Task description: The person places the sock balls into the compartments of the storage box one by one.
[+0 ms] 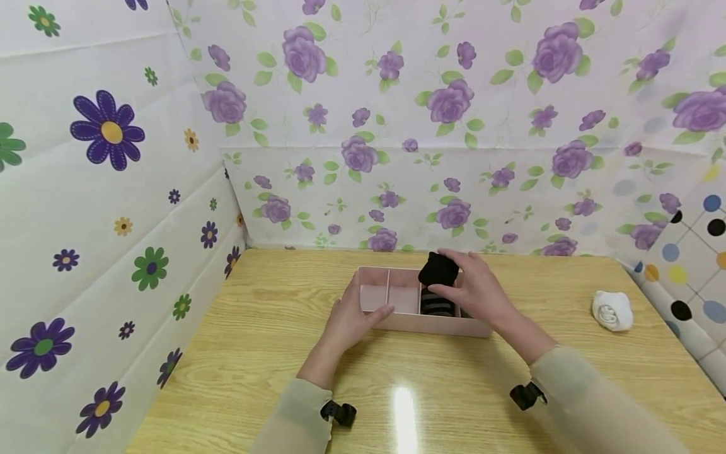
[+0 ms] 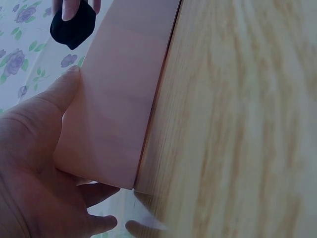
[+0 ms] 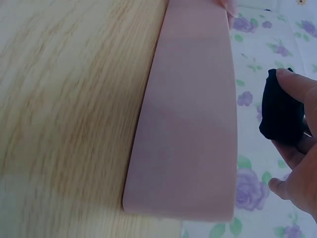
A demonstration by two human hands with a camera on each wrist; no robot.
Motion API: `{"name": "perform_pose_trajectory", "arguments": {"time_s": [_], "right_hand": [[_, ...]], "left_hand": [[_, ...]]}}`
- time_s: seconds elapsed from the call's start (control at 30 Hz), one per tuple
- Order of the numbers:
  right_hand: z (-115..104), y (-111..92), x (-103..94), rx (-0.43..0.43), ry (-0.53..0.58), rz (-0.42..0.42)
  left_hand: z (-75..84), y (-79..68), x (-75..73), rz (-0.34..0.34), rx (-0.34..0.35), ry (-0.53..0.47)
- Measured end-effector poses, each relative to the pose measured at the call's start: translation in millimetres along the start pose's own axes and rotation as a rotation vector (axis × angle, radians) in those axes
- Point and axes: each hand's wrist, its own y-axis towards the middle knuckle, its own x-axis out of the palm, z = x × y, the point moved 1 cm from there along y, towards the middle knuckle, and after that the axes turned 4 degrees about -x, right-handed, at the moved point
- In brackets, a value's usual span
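A long pink divided box [image 1: 425,324] lies on the wooden table. My left hand [image 1: 347,318] holds its left end, the thumb at the front rim and the fingers round the end wall. Above the box, my right hand [image 1: 479,291] pinches a rolled black sock [image 3: 282,110] between thumb and fingers. Directly below it, a dark striped rolled sock [image 1: 437,304] sits in one compartment. The two left compartments show their pale floors. Something dark shows in the rightmost compartment, mostly hidden behind my right hand.
A rolled white sock [image 1: 612,311] lies on the table [image 1: 556,290] at the right. Flower-printed cloth [image 1: 397,126] hangs behind the table, with more patterned cloth along the left and right sides.
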Motion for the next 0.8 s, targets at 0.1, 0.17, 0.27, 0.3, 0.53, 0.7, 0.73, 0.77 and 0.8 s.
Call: {"name": "perform_pose_trajectory", "arguments": {"time_s": [0.1, 0.17, 0.27, 0.3, 0.53, 0.7, 0.73, 0.77, 0.8], "right_hand": [[-3.2, 2.3, 6.4, -0.017, 0.004, -0.009], [-5.0, 3.3, 10.3, -0.022, 0.009, -0.013], [-7.0, 4.7, 15.9, -0.026, 0.017, -0.041], [-7.5, 5.1, 17.7, -0.03, 0.019, -0.052], [-9.1, 11.1, 31.7, -0.066, 0.035, -0.095], [-9.0, 16.1, 42.1, -0.099, 0.034, -0.113], [-9.3, 17.0, 43.7, -0.102, 0.037, -0.118], [-10.0, 18.0, 45.0, -0.106, 0.036, -0.122], [-10.6, 18.9, 46.3, -0.108, 0.038, -0.126]], "left_hand": [[-0.3, 0.5, 0.5, 0.001, 0.001, 0.0], [-0.1, 0.3, 0.5, 0.002, -0.001, -0.006], [0.3, 0.1, 0.5, 0.002, -0.008, -0.013], [0.7, -0.1, 0.3, 0.002, -0.01, -0.016], [1.0, -0.4, 0.0, 0.004, 0.007, -0.019], [1.0, -1.3, -0.7, 0.0, 0.009, -0.014], [1.1, -1.6, -1.1, 0.002, 0.01, -0.014], [1.3, -2.1, -1.6, 0.004, 0.011, -0.017], [1.1, -2.2, -1.9, 0.005, 0.011, -0.016]]}}
